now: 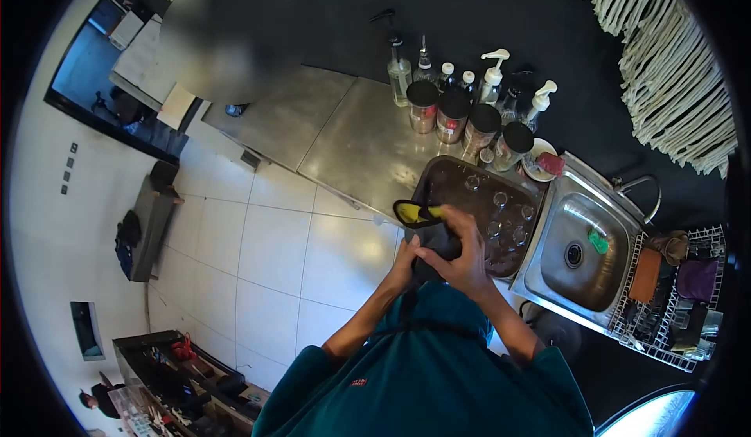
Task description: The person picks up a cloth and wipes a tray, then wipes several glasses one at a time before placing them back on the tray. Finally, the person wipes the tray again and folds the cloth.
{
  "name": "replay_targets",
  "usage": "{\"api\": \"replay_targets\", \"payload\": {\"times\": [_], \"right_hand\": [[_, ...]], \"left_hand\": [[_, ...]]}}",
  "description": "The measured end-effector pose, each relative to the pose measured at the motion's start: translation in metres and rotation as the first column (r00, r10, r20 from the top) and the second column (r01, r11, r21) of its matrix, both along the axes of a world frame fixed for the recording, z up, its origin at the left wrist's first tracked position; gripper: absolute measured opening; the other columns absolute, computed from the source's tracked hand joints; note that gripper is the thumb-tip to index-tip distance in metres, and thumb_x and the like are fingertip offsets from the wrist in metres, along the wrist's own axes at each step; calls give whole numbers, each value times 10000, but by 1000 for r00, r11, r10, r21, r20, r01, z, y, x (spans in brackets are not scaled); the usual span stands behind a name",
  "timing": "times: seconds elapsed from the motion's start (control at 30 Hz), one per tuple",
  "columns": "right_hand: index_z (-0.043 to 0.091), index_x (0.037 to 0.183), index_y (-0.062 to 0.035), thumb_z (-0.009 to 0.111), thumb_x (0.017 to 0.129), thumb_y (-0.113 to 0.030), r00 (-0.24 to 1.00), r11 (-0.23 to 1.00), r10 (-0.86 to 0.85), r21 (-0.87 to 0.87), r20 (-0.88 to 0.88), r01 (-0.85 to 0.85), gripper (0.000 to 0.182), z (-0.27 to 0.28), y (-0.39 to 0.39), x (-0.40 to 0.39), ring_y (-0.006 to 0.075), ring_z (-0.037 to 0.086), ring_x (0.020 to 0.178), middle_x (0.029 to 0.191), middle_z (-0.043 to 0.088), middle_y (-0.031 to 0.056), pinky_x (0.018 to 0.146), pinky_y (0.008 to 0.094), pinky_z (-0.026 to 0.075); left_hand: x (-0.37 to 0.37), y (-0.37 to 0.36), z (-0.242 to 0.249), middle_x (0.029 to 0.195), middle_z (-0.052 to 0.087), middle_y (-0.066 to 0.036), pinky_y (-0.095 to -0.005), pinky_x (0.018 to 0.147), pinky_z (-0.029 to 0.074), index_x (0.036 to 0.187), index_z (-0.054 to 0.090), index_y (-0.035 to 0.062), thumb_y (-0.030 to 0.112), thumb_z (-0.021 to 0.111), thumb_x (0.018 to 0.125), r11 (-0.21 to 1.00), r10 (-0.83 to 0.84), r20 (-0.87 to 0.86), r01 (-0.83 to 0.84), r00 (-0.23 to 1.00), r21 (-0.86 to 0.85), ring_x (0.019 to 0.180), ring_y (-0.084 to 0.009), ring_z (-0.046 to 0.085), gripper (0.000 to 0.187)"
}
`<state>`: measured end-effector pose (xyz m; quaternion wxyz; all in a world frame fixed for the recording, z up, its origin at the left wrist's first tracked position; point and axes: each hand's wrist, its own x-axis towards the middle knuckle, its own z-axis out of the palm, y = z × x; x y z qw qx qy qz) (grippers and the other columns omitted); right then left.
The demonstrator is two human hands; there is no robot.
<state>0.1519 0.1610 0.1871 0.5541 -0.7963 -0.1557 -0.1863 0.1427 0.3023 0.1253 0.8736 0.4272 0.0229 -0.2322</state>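
Observation:
In front of my apron, my left hand [404, 266] and my right hand [465, 255] are both closed on a dark grey pouch-like thing [440, 240] with a black rim and a yellow inside. Its mouth tilts away from me, toward the counter edge. My right fingers wrap over its right side, while the left ones grip its near left side. Just beyond my right hand lies a brown tray [446, 175] holding several small clear glasses [494, 228].
Right of the tray is a steel sink [563, 280] with a green scrubber [598, 240] and a tap [655, 202]. A wire dish rack [665, 351] stands beyond it. Black-lidded jars [481, 128] and pump bottles [490, 89] line the steel counter [344, 136]. White strands [680, 77] hang above.

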Motion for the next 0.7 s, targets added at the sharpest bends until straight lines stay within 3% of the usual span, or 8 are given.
{"api": "replay_targets", "payload": {"times": [0.07,0.13,0.17,0.33,0.47,0.53,0.6,0.7], "right_hand": [[517,1162,15,798,716,-306,995,992,-95,82,40,92,618,7,-8,10,333,520,1040,1216,492,203,885,405,451],[510,1144,10,790,717,-308,970,979,-203,28,137,201,602,12,-19,13,365,504,1068,1222,460,221,908,420,431],[512,1143,12,790,711,-321,978,971,-191,161,90,175,611,15,-19,13,367,491,1089,1171,471,216,921,422,417],[570,1064,8,786,718,-324,989,985,-145,99,14,143,526,45,-49,20,373,467,1113,1135,467,204,945,418,390],[627,912,22,737,764,-302,984,927,-156,-331,84,175,373,50,-54,35,376,520,1026,1095,529,205,991,455,359],[619,941,74,724,771,-339,998,901,-64,-431,-2,56,459,48,-44,38,358,545,1029,1095,541,248,1023,465,347],[595,983,90,655,835,-389,988,911,-74,-412,-134,12,505,41,-31,35,371,528,1063,1072,565,249,1049,471,333],[469,1200,123,525,905,-514,800,970,147,-73,-582,-232,704,23,-4,40,401,495,1161,1178,533,278,1037,452,344]], "left_hand": [[16,-16,-2,1248,522,-122,-332,967,431,1332,385,-28,456,534,927,994,87,48,-90,995,58,1121,-210,535,649],[31,-33,19,1227,532,-121,-342,968,424,1297,417,-36,511,617,857,955,235,391,-287,890,78,1122,-210,529,730],[32,-34,11,1237,523,-120,-355,963,424,1298,408,-40,566,675,785,946,231,348,-294,909,140,1130,-211,521,838],[59,-50,25,1209,540,-112,-351,922,446,1274,431,-35,582,698,755,959,230,469,-281,853,41,1084,-211,544,849],[90,-41,39,1129,563,-91,-319,853,473,1228,467,-30,517,654,826,958,-56,494,-93,867,271,1000,-180,554,704],[95,-37,46,1100,573,-93,-305,842,474,1205,482,-33,425,599,895,957,-88,257,10,962,288,993,-167,557,565],[105,-26,50,1021,624,-97,-308,733,492,1129,547,-45,295,529,950,920,-151,251,43,956,389,883,-158,586,385],[124,5,59,852,655,-87,-303,645,490,966,623,-49,277,549,938,796,-299,273,81,914,600,748,-144,592,335]]}}
